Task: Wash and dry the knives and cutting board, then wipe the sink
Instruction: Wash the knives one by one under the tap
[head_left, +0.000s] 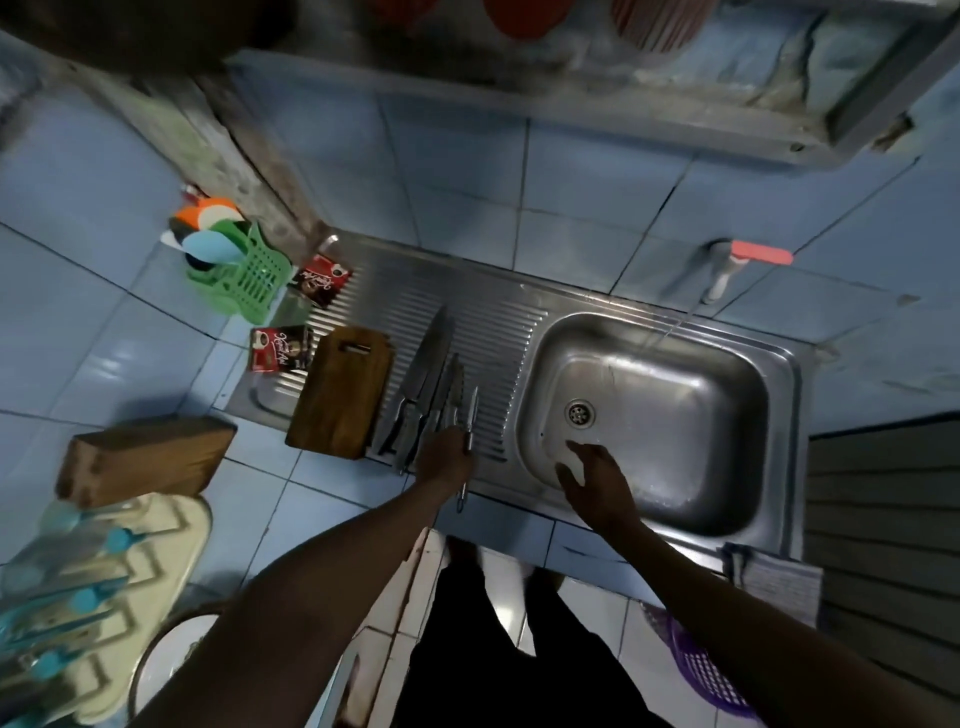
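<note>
Several steel knives (430, 374) lie side by side on the ribbed drainboard (498, 332), blades pointing away from me. A wooden cutting board (340, 395) lies just left of them. My left hand (444, 460) grips the handle of a slim steel knife (470, 421) at the right end of the row. My right hand (597, 478) hangs open over the near left part of the steel sink basin (675, 415), fingers spread, holding nothing. Water falls in a thin stream from the wall tap (727, 270) into the basin.
A wooden knife block (145, 457) lies on the blue tiled counter at left, near a cream drying rack (104, 597). A green basket (249, 275) with coloured utensils and two sachet packs (280, 348) sit at the back left. A grey cloth (774, 582) hangs at the sink's front right.
</note>
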